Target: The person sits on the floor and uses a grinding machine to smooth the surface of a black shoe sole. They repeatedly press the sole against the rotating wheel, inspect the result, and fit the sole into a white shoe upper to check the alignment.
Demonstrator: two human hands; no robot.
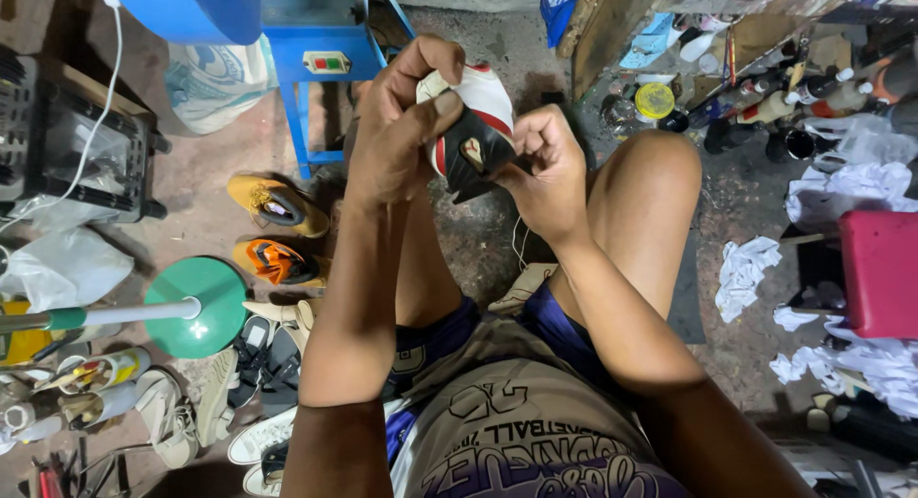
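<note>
One shoe [470, 125] is up in the air, upper middle of the frame, held by both hands. It's white, red and black, smooth leather-looking panels with a curved rounded end at the top. Long axis runs roughly top to bottom of the frame, tilted a bit, white end pointing up and away, black part toward the lap.

Left hand [402, 125] is wrapped around its left side, thumb pressed flat on the black panel. Right hand [545, 163] is curled into a near fist, pinching the lower right edge of the shoe.

Below that, two bare knees and printed shorts [516, 431].

On the concrete floor [478, 240] to the left: two orange sneakers [277, 232] side by side, then a loose pile of pale sandals [258, 383] at the lower left, too jumbled to count. A green round base [196, 307] with a white pole sits next to them. Blue metal stand [325, 68] at the upper left.

Upper right there's a cluster of bottles [765, 92] and one yellow-lidded tin [654, 100]. Crumpled white paper [746, 269] is scattered on the right, beside a red box [880, 273].
</note>
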